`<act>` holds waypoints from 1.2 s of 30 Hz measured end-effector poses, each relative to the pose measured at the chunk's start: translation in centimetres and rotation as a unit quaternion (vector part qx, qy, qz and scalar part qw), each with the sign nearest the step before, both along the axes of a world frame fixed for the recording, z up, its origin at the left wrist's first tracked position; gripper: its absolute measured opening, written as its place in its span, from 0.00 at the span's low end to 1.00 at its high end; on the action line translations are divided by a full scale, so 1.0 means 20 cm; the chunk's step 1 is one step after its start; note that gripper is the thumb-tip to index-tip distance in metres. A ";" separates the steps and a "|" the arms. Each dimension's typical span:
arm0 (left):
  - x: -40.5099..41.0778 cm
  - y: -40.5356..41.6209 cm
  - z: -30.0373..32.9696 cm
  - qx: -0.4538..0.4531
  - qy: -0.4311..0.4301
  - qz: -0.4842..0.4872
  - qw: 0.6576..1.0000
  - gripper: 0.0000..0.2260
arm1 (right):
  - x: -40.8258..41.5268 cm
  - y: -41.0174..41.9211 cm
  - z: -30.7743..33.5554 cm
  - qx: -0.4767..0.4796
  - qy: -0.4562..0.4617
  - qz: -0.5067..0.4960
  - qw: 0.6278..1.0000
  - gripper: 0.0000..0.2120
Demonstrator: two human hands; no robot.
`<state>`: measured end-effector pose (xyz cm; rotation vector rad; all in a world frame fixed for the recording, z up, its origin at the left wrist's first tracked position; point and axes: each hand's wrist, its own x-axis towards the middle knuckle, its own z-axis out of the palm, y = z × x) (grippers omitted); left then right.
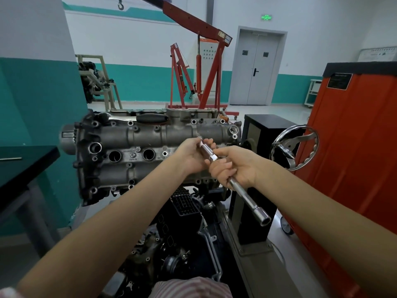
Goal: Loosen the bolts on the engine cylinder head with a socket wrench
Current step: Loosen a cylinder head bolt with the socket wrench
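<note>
We've got both hands crowded over the cylinder head [150, 145], the left hand [192, 154] and right hand [234, 166] gripping the socket wrench [247, 196] right in front of its right end. To our right the chrome handwheel [295, 147] juts in close, and the orange cabinet [352, 147] walls that side off. On the left the dark table [25, 164] blocks low down. Above the head's left half we see open air, back to the red engine hoist [204, 61].
</note>
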<state>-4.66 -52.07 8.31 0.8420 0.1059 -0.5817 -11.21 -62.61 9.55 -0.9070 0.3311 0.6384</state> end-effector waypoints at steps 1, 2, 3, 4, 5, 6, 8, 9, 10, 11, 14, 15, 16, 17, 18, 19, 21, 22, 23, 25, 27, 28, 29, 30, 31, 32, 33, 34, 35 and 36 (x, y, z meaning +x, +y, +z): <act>0.00 0.03 0.01 0.001 -0.009 0.017 1.000 0.15 | -0.01 0.00 0.00 -0.003 -0.007 0.006 1.000 0.16; 0.01 0.07 0.01 0.006 -0.018 0.035 0.999 0.14 | -0.02 0.01 0.00 -0.006 -0.015 0.010 1.000 0.15; 0.01 0.11 0.01 0.020 -0.029 0.050 0.998 0.14 | -0.03 0.02 0.00 -0.010 -0.026 0.011 1.000 0.13; 0.01 0.16 0.02 0.033 -0.040 0.064 0.997 0.13 | -0.03 0.03 0.00 -0.016 -0.038 0.007 0.999 0.13; 0.01 0.21 0.02 0.044 -0.048 0.078 0.995 0.13 | -0.03 0.05 0.01 -0.023 -0.049 -0.001 0.999 0.13; 0.01 0.26 0.02 0.048 -0.054 0.088 0.994 0.13 | -0.02 0.08 0.01 -0.029 -0.059 -0.013 0.998 0.14; 0.00 0.35 0.02 0.062 -0.062 0.080 0.993 0.13 | 0.00 0.14 0.02 -0.037 -0.076 -0.037 0.996 0.15; -0.02 0.39 0.02 0.075 -0.065 0.065 0.993 0.12 | 0.02 0.17 0.02 -0.041 -0.087 -0.047 0.994 0.16; -0.03 0.42 0.03 0.084 -0.067 0.046 0.993 0.11 | 0.03 0.21 0.02 -0.045 -0.098 -0.054 0.993 0.16; -0.04 0.46 0.03 0.091 -0.067 0.026 0.993 0.11 | 0.05 0.25 0.02 -0.048 -0.110 -0.060 0.991 0.16; -0.06 0.55 0.04 0.116 -0.089 -0.015 0.989 0.13 | 0.09 0.36 0.01 -0.045 -0.137 -0.070 0.987 0.15; -0.05 0.59 0.04 0.127 -0.095 -0.017 0.987 0.16 | 0.11 0.40 0.01 -0.038 -0.141 -0.074 0.987 0.14; -0.05 0.62 0.04 0.134 -0.096 -0.012 0.986 0.19 | 0.13 0.44 0.00 -0.027 -0.142 -0.078 0.986 0.13; -0.05 0.65 0.03 0.138 -0.094 -0.003 0.986 0.21 | 0.14 0.48 0.00 -0.015 -0.142 -0.081 0.986 0.13; -0.04 0.69 0.02 0.141 -0.093 0.009 0.986 0.23 | 0.16 0.51 0.00 -0.004 -0.142 -0.082 0.986 0.12; -0.03 0.72 0.02 0.146 -0.093 0.024 0.985 0.23 | 0.18 0.55 0.00 0.002 -0.142 -0.082 0.986 0.12; -0.01 0.79 0.01 0.149 -0.099 0.050 0.983 0.22 | 0.21 0.60 -0.01 0.007 -0.144 -0.077 0.987 0.13; -0.01 0.83 0.00 0.146 -0.101 0.058 0.982 0.21 | 0.23 0.63 -0.01 0.007 -0.145 -0.072 0.987 0.13; 0.00 0.87 0.00 0.143 -0.100 0.064 0.982 0.19 | 0.24 0.65 -0.02 0.007 -0.146 -0.066 0.987 0.13; 0.00 0.93 0.00 0.149 -0.100 0.076 0.981 0.17 | 0.26 0.71 -0.02 0.009 -0.146 -0.060 0.987 0.13; 0.00 0.96 -0.01 0.174 -0.109 0.086 0.975 0.15 | 0.29 0.77 -0.02 0.020 -0.149 -0.066 0.986 0.14; 0.00 0.96 -0.01 0.189 -0.114 0.088 0.971 0.13 | 0.30 0.80 -0.02 0.030 -0.149 -0.072 0.986 0.14; -0.01 0.96 -0.01 0.200 -0.117 0.085 0.969 0.12 | 0.30 0.83 -0.03 0.040 -0.150 -0.078 0.985 0.15; -0.01 0.96 0.00 0.208 -0.120 0.078 0.968 0.12 | 0.31 0.85 -0.03 0.052 -0.154 -0.085 0.983 0.15; -0.02 0.95 0.00 0.214 -0.123 0.068 0.967 0.11 | 0.32 0.86 -0.03 0.062 -0.158 -0.095 0.981 0.16; -0.02 0.94 0.00 0.220 -0.126 0.059 0.966 0.11 | 0.33 0.87 -0.03 0.071 -0.163 -0.108 0.978 0.16; -0.03 0.93 0.01 0.227 -0.128 0.051 0.964 0.11 | 0.35 0.88 -0.02 0.076 -0.167 -0.124 0.975 0.17; -0.05 0.91 0.02 0.245 -0.131 0.043 0.960 0.12 | 0.36 0.89 -0.02 0.080 -0.170 -0.144 0.972 0.17; -0.06 0.89 0.02 0.275 -0.136 0.033 0.951 0.14 | 0.36 0.89 -0.01 0.086 -0.171 -0.165 0.968 0.17; -0.07 0.87 0.01 0.310 -0.144 0.023 0.939 0.16 | 0.37 0.89 -0.01 0.096 -0.168 -0.185 0.964 0.17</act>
